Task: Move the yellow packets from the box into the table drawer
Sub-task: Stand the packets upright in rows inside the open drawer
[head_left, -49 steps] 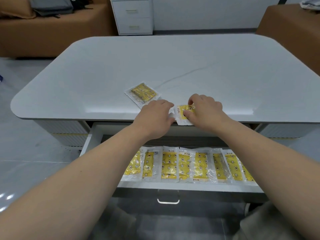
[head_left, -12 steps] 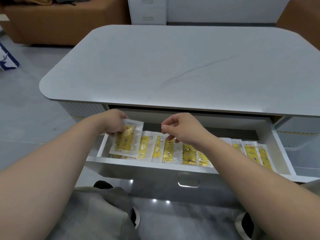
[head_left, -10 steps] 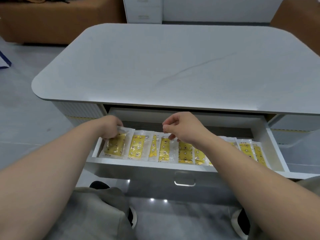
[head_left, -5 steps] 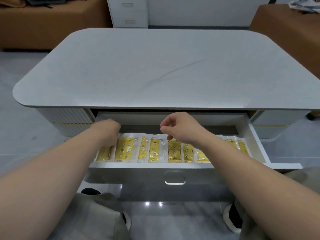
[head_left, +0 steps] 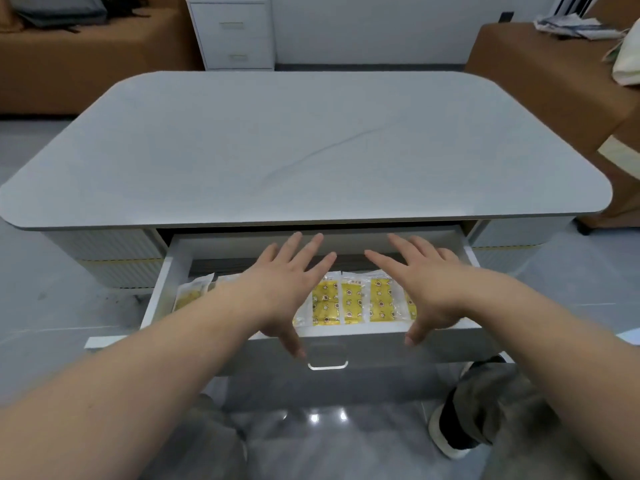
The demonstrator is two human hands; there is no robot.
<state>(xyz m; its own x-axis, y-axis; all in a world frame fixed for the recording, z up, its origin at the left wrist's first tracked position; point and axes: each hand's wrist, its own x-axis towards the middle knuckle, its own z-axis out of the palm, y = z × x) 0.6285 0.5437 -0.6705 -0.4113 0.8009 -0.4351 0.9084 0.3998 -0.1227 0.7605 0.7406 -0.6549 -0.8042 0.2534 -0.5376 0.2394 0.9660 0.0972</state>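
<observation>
The white drawer under the table's front edge stands pulled out. Several yellow packets in clear wrappers lie in a row inside it, and one more packet lies at the drawer's left end. My left hand and my right hand hover side by side above the row, fingers spread and straight, holding nothing. They hide part of the row. No box is in view.
The grey table top bears nothing. A metal handle sits on the drawer front. Brown sofas flank the table, a white cabinet stands behind, and my knees and a shoe are below the drawer.
My left hand let go of its packet at the drawer's left end. Both hands opened flat and rose above the row. The two packets that lay on the table top are gone from it.
</observation>
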